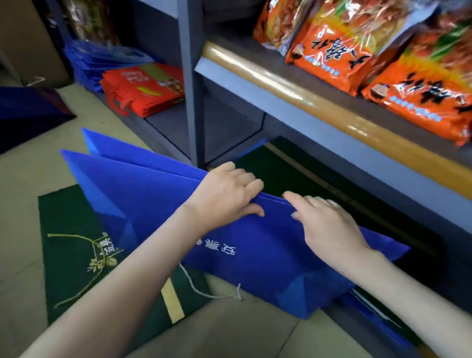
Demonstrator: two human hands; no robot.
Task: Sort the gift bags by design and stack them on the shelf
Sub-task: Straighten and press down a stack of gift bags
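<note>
A bright blue gift bag [151, 196] with white lettering and a white cord handle lies folded flat and tilted, half in front of the bottom shelf. My left hand [225, 196] grips its upper edge, fingers curled over the fold and thumb underneath. Just to the right, my right hand [328, 222] lies on the bag's face with its fingers fairly straight. Under the blue bag a dark green bag [73, 248] with a gold plant design lies flat on the floor. More dark green bags [299, 173] sit on the bottom shelf behind it.
A grey metal shelf post [193, 77] rises just behind the bag. In the left bay lie a red bag stack [148, 89] and a blue bag stack [93, 63]. Orange snack packets [359, 42] fill the upper shelf on the right. A navy bag [12, 114] lies on the floor, far left.
</note>
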